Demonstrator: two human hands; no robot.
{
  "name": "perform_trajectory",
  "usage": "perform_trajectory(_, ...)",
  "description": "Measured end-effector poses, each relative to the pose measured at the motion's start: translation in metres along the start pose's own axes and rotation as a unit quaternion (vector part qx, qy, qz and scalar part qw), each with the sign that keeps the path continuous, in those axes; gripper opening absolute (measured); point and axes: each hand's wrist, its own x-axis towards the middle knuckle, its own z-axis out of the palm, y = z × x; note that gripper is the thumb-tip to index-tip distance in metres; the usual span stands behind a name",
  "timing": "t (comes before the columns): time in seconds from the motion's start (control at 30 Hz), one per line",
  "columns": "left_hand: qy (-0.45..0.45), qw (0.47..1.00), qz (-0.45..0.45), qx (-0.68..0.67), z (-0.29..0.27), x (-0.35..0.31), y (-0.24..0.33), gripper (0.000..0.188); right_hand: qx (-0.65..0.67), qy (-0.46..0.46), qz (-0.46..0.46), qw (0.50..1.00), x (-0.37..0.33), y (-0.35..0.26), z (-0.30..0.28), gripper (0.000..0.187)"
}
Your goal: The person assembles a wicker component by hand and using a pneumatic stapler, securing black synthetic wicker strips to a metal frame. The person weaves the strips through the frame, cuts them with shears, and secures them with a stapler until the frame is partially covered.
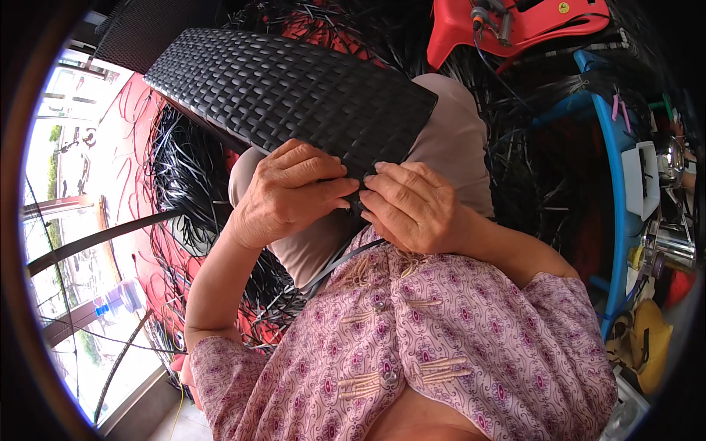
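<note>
A long black woven wicker panel (pixel 294 88) lies across my knees, its near end at my lap. Both my hands meet at that near edge. My left hand (pixel 290 187) is closed in a pinch, thumb and fingertips pressed together by the panel's edge. Facing it, my right hand (pixel 412 202) has its fingers bent and pressed at the same spot. Between the fingertips shows a bit of black plastic strip (pixel 358 200), mostly hidden by the fingers. A dark strip (pixel 342 259) runs from below my hands down past my left thigh.
Heaps of loose black strips (pixel 184 184) cover the red floor on the left. A red plastic stool (pixel 515 29) with a tool on it stands at the far right. Closer on the right is a blue frame (pixel 614 191) with metal containers beside it. Bright windows (pixel 73 184) line the left.
</note>
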Motion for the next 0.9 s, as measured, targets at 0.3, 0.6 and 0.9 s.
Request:
perform_trajectory(0.3, -0.050, 0.991, -0.065, -0.101, -0.001, 0.001, -0.013, 0.024, 0.107, 0.008, 0.043, 0.993, -0.005, 0.005, 0.008, 0.023)
perform_trajectory(0.6, -0.014, 0.994, -0.108, -0.004, -0.014, -0.025, -0.019, 0.052, 0.145, -0.013, 0.067, 0.987, -0.002, 0.008, 0.011, 0.023)
perform_trajectory(0.9, 0.012, 0.992, -0.077, 0.102, -0.012, -0.046, -0.025, 0.036, 0.147, -0.015, 0.064, 0.987, 0.001, 0.011, 0.014, 0.021)
